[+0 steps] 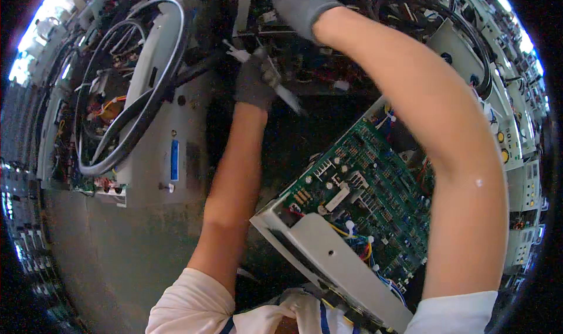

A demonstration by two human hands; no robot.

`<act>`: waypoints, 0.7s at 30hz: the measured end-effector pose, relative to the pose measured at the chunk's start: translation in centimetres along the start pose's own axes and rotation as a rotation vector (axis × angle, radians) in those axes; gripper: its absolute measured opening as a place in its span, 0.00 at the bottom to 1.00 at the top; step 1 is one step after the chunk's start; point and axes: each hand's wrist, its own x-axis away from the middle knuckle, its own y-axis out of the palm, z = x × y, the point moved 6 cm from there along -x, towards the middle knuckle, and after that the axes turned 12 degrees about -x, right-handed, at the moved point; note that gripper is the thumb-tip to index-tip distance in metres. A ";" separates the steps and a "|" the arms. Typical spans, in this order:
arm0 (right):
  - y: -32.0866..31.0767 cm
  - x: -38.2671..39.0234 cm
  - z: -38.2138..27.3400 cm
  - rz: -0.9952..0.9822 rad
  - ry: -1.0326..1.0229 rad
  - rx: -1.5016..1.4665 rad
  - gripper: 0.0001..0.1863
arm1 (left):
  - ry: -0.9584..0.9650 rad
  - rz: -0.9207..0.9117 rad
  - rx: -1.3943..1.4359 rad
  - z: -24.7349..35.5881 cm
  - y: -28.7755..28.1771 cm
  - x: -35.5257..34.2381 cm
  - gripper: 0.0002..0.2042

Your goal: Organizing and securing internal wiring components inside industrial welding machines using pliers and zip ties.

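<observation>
The left hand (256,79), in a dark grey glove, is at the far middle of the scene, its fingers curled closed around a long pale tool (288,98). One end of the tool sticks out to the far left of the glove and the other toward the near right (this near end is too blurred to name its exact kind). The right hand (306,9), in a lighter grey glove, is farther away and to the right of the left hand, at an open metal frame (242,12) crowded with dark parts and wires. Its fingers bend toward the left, but I cannot tell how tightly they close or whether they have hold of anything. The two hands are apart.

Nearer and to the right, a green circuit board (375,187) sits at a slant in a pale metal chassis (328,252), with white connectors and yellow, red and blue wires along its near left side. The right forearm passes over the far right part of this unit. On the left stands a pale casing (143,184) with a blue connector (175,160) on its side, and a thick grey cable (180,35) loops over it.
</observation>
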 end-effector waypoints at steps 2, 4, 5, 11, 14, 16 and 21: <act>-4.9 2.0 -0.3 0.055 -0.089 0.054 0.09 | 0.041 0.178 -0.234 0.7 -1.0 2.8 0.08; -8.4 5.5 0.0 0.058 -0.064 -0.018 0.13 | -0.068 0.270 -0.677 -0.4 -2.6 4.7 0.10; -9.3 6.9 0.7 0.074 0.006 -0.141 0.17 | -0.058 0.281 -0.670 -1.8 -4.3 5.2 0.10; -12.3 18.3 -4.8 -0.592 0.197 -1.601 0.18 | 0.272 0.349 -1.021 -4.3 -8.6 16.5 0.13; -15.0 22.7 -7.8 -0.579 0.105 -1.589 0.21 | -0.032 0.334 -0.750 -4.7 -13.7 24.3 0.13; -16.8 23.4 -8.6 -0.377 0.002 -1.374 0.23 | 0.024 0.213 -0.767 -6.3 -15.2 25.6 0.15; -16.5 23.3 -9.4 -0.405 0.206 -1.431 0.18 | -0.125 0.084 -0.411 -7.0 -8.6 31.5 0.17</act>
